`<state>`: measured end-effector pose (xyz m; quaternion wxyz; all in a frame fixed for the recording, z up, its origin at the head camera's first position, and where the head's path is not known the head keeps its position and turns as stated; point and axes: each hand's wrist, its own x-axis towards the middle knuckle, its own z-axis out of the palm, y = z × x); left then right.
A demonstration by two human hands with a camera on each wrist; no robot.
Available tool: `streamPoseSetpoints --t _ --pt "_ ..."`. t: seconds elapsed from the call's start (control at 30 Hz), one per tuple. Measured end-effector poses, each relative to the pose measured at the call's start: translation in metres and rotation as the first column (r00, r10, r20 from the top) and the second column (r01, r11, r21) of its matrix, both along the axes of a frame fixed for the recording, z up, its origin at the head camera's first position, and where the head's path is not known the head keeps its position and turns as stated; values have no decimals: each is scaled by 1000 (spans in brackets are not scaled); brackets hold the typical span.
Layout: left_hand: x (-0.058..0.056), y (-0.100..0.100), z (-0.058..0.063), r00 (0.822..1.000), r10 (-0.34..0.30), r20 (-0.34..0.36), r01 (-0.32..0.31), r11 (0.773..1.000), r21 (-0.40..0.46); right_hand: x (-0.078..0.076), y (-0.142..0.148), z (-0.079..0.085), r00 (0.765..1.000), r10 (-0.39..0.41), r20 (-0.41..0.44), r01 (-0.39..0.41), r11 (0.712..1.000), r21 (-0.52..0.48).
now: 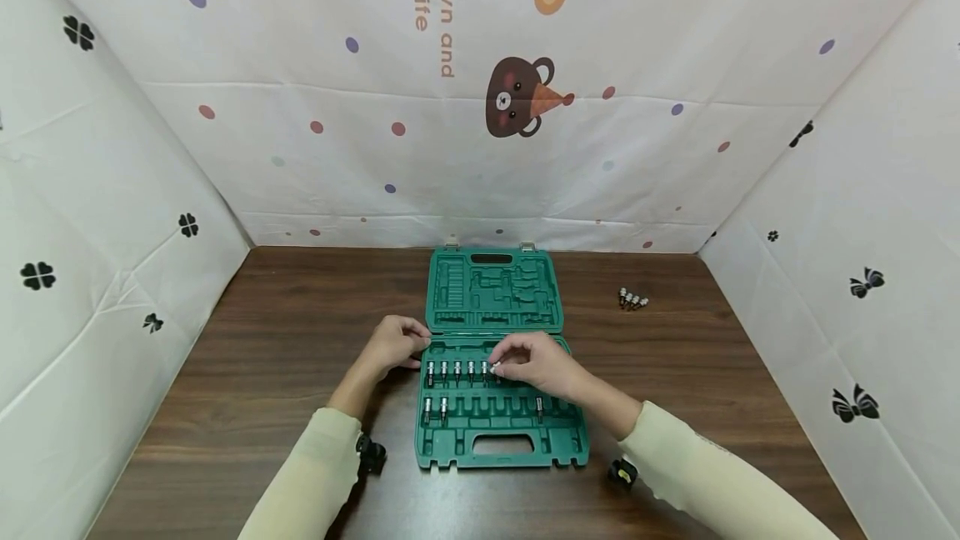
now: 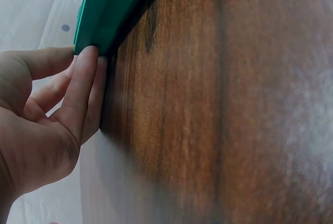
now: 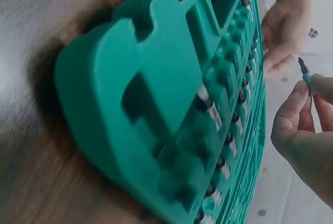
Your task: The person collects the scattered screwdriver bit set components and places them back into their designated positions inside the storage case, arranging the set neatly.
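Bit (image 3: pixel 307 77) in right hand (image 1: pixel 535 361); fingertip pinch.

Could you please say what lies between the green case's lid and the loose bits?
In the head view, only bare wooden tabletop separates the lid from the bits.

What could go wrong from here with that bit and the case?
The bit could slip and drop: the right hand pinches it by its lighter end, leaving the dark tip free. The green case might shift if the left hand, at its edge, pulls. The loose bits on the table, right of the case, may roll if bumped; no holder shows around them.
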<state>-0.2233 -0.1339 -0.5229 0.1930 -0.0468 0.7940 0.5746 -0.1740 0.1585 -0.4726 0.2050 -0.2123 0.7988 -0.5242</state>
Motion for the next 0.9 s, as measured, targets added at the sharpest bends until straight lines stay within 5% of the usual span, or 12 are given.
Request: streamPoseSetpoints --t 0.9 --pt "0 0 0 1000 -5 -10 5 1000 -12 10 -45 -12 981 176 -82 -156 966 207"
